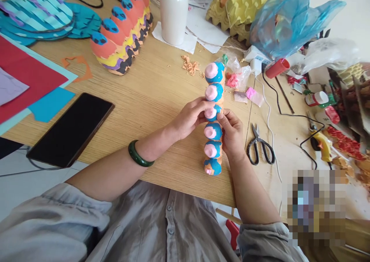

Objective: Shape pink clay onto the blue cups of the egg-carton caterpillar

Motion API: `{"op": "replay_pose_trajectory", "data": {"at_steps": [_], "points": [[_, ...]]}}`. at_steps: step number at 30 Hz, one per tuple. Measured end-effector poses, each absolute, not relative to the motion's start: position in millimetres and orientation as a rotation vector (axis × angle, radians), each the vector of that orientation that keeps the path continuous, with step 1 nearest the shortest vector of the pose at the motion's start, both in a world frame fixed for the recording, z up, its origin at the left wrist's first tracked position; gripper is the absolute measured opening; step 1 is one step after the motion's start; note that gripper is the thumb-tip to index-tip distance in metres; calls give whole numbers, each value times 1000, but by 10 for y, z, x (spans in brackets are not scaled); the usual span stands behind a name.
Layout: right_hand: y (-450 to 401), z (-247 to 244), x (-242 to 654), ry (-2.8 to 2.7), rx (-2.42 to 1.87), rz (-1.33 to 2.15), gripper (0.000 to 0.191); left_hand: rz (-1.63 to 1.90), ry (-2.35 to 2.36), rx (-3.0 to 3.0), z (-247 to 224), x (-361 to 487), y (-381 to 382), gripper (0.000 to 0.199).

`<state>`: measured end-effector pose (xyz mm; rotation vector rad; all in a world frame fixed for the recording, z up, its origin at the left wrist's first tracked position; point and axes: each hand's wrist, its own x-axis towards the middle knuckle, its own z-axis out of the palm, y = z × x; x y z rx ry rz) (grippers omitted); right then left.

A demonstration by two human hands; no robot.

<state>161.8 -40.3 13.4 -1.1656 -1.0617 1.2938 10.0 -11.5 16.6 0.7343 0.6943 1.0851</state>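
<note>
Nothing readable is being caught on camera at this moment: the label on the small white bottle (316,98) is being rendered far too small to be made out, and no lettering is being picked up anywhere.

The left hand (189,117) and right hand (232,133) hide the middle of a painted egg-carton strip (214,131). A pixelated patch (316,208) blurs the area past the desk's (150,100) lower right corner, and the top edge cuts off a white bottle (174,17).

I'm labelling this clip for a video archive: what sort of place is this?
Probably a craft workroom or art-class table. A painted egg-carton strip is being held, sheets of coloured card lie nearby, and black-handled scissors and a yellow hot glue gun sit on the wooden tabletop.
</note>
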Motion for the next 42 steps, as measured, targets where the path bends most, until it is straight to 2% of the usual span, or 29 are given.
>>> {"op": "replay_pose_trajectory", "data": {"at_steps": [7, 12, 16, 22, 25, 32, 37, 42], "points": [[-379, 157, 1628, -978, -1159, 1356, 29, 1111, 702, 790, 143, 131, -120, 40], [-334, 131, 1674, -900, -1156, 1427, 34, 1138, 723, 873, 108, 133, -121, 67], [-322, 114, 1706, -805, -1160, 1530, 36, 1146, 741, 904, 97, 130, -136, 74], [-354, 187, 1688, -661, -1113, 1657, 33, 1221, 752, 971, 88, 143, -142, 64], [-364, 218, 1687, -584, -1124, 1645, 28, 1210, 690, 971, 71, 142, -124, 65], [-384, 244, 1704, -605, -1108, 1625, 25, 1162, 568, 874, 47, 115, -86, 53], [-403, 239, 1695, -598, -1089, 1654, 35, 1080, 474, 825, 58, 89, -86, 53], [-393, 216, 1709, -688, -1149, 1581, 32, 1068, 497, 787, 86, 83, -96, 50]]}}
